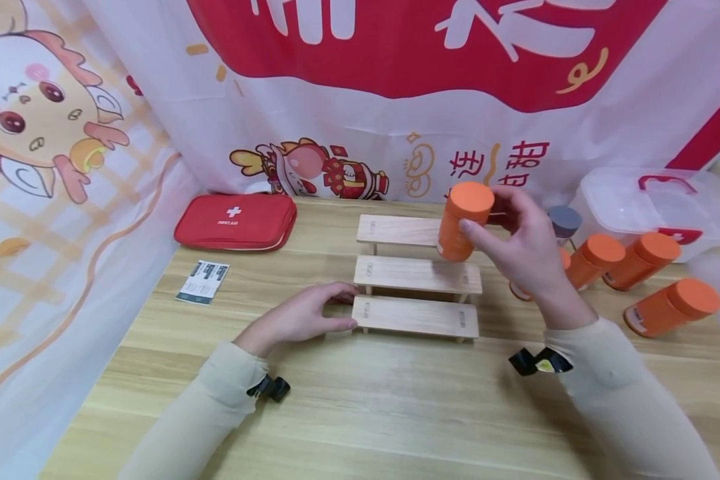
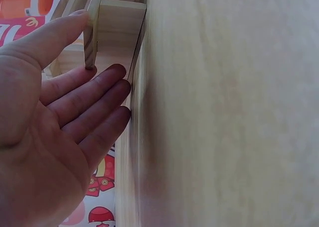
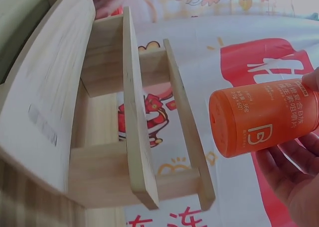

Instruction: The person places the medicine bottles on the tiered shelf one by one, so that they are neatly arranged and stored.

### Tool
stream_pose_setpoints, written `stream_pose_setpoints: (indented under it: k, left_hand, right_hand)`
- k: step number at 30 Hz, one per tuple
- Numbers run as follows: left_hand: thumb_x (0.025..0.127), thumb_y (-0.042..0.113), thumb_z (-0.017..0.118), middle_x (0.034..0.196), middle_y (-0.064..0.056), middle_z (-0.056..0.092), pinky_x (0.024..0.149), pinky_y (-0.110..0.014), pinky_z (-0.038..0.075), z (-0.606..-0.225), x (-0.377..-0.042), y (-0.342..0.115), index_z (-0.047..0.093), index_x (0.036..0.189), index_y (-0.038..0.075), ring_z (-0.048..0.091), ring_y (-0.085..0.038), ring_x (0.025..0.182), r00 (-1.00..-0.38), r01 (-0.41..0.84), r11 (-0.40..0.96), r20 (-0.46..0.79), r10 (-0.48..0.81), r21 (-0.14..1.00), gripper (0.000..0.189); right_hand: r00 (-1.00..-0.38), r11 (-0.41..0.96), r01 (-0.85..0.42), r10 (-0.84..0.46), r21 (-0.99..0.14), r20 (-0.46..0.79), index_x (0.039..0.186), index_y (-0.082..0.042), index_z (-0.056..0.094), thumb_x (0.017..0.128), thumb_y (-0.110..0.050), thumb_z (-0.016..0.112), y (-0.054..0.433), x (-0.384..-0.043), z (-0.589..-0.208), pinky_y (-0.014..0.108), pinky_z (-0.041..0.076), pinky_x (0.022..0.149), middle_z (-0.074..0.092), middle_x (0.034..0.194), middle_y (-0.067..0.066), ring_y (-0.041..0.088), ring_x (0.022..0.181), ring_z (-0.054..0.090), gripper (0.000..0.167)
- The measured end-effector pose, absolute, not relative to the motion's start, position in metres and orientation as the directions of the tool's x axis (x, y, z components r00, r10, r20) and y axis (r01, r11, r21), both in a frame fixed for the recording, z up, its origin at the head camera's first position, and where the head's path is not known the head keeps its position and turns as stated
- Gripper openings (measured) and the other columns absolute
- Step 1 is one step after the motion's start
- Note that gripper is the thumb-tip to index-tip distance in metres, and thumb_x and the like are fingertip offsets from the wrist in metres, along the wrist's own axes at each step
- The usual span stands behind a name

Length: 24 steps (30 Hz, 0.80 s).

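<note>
An orange pill bottle [image 1: 456, 233] with an orange cap is held in my right hand [image 1: 531, 250], thumb on one side and fingers on the other. It is raised above the right part of a three-step wooden rack [image 1: 417, 275]. In the right wrist view the bottle [image 3: 264, 117] is tilted, its base toward the rack's steps [image 3: 134, 112] and apart from them. My left hand [image 1: 306, 312] is at the rack's left end, thumb by the lowest step. The left wrist view shows that hand [image 2: 65, 112] with fingers extended, fingertips touching or close to the wooden end.
Several more orange bottles [image 1: 675, 307] stand at the right, with a grey-capped bottle [image 1: 564, 221] behind. A clear plastic box [image 1: 612, 207] with red latches is at the back right. At the left lie a red first-aid pouch [image 1: 235, 223] and a printed card [image 1: 203, 283].
</note>
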<state>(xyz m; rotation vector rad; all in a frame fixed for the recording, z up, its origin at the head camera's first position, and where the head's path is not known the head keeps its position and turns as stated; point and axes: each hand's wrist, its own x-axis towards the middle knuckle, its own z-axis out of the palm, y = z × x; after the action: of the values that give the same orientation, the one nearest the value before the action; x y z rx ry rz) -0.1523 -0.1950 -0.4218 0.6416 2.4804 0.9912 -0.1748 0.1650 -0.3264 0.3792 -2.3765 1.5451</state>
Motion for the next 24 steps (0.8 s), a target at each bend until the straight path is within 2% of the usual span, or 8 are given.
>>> stream_pose_setpoints:
  k: [7,15,24]
  left_hand:
    - [0.099,0.031,0.081,0.147,-0.004,0.068,0.124,-0.049,0.046,-0.421,-0.153,-0.194,0.06,0.15,0.014,0.062,-0.022,0.14,-0.817,0.254,0.648,-0.198,0.541,0.718,0.058]
    - [0.099,0.032,0.081,0.147,-0.004,0.068,0.125,-0.049,0.046,-0.422,-0.153,-0.195,0.06,0.15,0.014,0.062,-0.023,0.14,-0.819,0.258,0.651,-0.195,0.539,0.714,0.058]
    - [0.099,0.033,0.081,0.147,-0.003,0.068,0.124,-0.049,0.046,-0.424,-0.153,-0.196,0.061,0.15,0.014,0.062,-0.022,0.14,-0.819,0.264,0.646,-0.187,0.542,0.716,0.058]
  right_hand:
    - [-0.928,0.393,-0.369,-0.097,-0.842,0.361,0.145,-0.007,0.06,0.096,-0.02,0.082,0.15,-0.183,-0.326,0.016,0.052,0.102,0.068,0.137,0.009,0.011,0.116,0.062,0.055]
    - [-0.9,0.371,-0.435,-0.163,-0.82,0.404,0.144,0.0,0.059,0.095,-0.014,0.083,0.131,-0.196,-0.328,0.023,0.056,0.1,0.068,0.134,0.014,0.017,0.115,0.063,0.057]
    - [-0.911,0.339,-0.412,-0.173,-0.846,0.374,0.144,0.002,0.058,0.095,-0.017,0.083,0.113,-0.209,-0.329,0.046,0.057,0.108,0.065,0.135,0.017,0.026,0.12,0.064,0.057]
